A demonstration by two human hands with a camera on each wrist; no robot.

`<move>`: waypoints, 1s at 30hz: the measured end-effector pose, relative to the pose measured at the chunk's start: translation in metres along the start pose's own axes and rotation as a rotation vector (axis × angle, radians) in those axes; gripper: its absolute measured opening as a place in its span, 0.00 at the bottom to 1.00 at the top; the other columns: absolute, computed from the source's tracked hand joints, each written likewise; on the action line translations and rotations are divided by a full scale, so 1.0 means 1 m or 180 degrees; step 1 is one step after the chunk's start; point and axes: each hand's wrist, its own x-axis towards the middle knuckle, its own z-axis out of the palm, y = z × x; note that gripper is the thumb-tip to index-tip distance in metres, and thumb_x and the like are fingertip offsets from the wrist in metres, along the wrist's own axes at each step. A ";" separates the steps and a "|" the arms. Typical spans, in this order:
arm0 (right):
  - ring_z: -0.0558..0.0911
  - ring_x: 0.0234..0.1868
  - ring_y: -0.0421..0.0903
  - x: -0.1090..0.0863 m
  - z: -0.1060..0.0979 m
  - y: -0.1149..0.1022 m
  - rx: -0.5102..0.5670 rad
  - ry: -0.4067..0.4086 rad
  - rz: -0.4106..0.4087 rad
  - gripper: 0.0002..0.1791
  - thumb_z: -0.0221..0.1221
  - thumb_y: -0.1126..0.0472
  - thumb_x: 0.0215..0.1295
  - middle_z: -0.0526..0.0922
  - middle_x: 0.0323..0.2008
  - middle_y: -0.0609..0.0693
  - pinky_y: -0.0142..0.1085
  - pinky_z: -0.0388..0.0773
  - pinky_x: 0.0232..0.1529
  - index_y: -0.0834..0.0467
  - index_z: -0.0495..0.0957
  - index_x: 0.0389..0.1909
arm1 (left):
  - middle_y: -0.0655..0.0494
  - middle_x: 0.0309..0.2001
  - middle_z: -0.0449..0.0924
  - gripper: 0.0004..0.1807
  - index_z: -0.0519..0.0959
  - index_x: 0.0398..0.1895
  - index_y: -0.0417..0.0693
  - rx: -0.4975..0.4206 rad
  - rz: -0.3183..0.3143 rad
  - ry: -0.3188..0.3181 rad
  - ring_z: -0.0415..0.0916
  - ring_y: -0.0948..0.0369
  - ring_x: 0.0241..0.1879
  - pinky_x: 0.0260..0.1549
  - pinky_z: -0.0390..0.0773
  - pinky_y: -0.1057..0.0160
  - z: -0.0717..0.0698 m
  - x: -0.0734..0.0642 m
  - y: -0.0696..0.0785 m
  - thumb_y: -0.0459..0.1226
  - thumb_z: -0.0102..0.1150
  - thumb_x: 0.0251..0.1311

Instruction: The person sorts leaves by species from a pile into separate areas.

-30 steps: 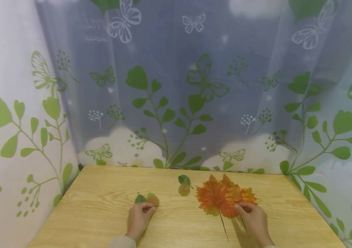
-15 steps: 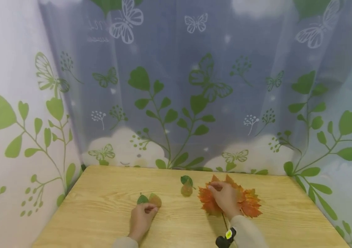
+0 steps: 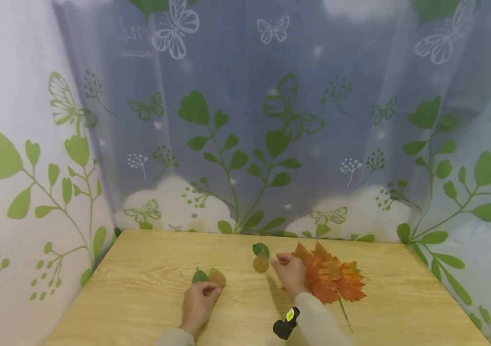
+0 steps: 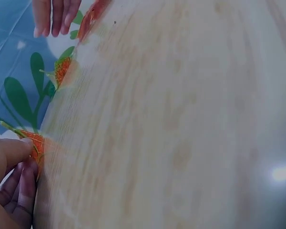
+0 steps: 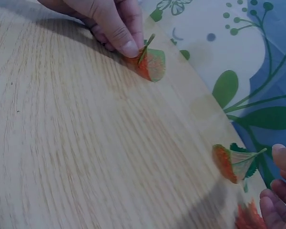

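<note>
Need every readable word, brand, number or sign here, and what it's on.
No text is legible.
Blue backdrop, upper left: two lines of pale script, too faint to read.
Black device at the right sleeve: yellow label, too small to read.
Pinched fruit decoration, orange leaves: none visible.

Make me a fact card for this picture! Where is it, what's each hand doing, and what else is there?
Place: wooden table
Backdrop: blue and white, printed with butterflies and green plants
Left hand: pinches a small orange-and-green piece
Right hand: close beside the second small piece, not holding it
Second piece's colors: orange and green, with a dark green leaf
Big leaves: orange, jagged-edged, partly behind the right hand
On right wrist: black gadget with a yellow mark
</note>
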 end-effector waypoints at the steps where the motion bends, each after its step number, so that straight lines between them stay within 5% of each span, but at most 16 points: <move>1: 0.83 0.40 0.57 0.000 0.002 0.000 0.0017 0.0024 -0.0002 0.16 0.66 0.62 0.58 0.85 0.39 0.61 0.47 0.81 0.41 0.68 0.82 0.44 | 0.60 0.27 0.82 0.03 0.85 0.30 0.46 0.0003 0.0003 0.0008 0.75 0.66 0.27 0.26 0.76 0.69 0.000 0.001 0.000 0.35 0.68 0.54; 13: 0.84 0.35 0.57 -0.004 0.034 0.010 0.0127 0.0213 0.0067 0.19 0.69 0.65 0.53 0.84 0.35 0.65 0.44 0.81 0.35 0.71 0.80 0.43 | 0.61 0.25 0.80 0.02 0.86 0.29 0.47 0.0032 -0.0007 0.0068 0.74 0.67 0.26 0.25 0.74 0.70 0.004 0.000 0.000 0.36 0.68 0.53; 18: 0.75 0.29 0.48 -0.004 0.046 0.018 -0.0232 0.0399 -0.0113 0.19 0.71 0.66 0.48 0.78 0.26 0.54 0.43 0.76 0.34 0.69 0.81 0.41 | 0.61 0.25 0.80 0.02 0.86 0.29 0.46 0.0024 -0.0012 0.0080 0.74 0.67 0.26 0.25 0.74 0.70 0.005 -0.001 0.000 0.35 0.69 0.53; 24: 0.73 0.30 0.48 -0.005 0.048 0.017 -0.0493 0.0383 -0.0126 0.19 0.73 0.66 0.46 0.75 0.27 0.53 0.44 0.73 0.34 0.68 0.80 0.40 | 0.61 0.25 0.79 0.02 0.86 0.28 0.47 0.0018 -0.0015 0.0130 0.74 0.67 0.26 0.25 0.74 0.70 0.005 0.000 0.000 0.36 0.69 0.52; 30: 0.68 0.24 0.47 -0.007 0.041 0.008 -0.0526 0.0222 -0.0271 0.14 0.72 0.69 0.46 0.70 0.20 0.53 0.38 0.64 0.26 0.68 0.75 0.25 | 0.62 0.25 0.80 0.02 0.86 0.28 0.48 0.0026 -0.0039 0.0143 0.74 0.67 0.25 0.24 0.74 0.70 0.004 -0.001 0.000 0.35 0.69 0.52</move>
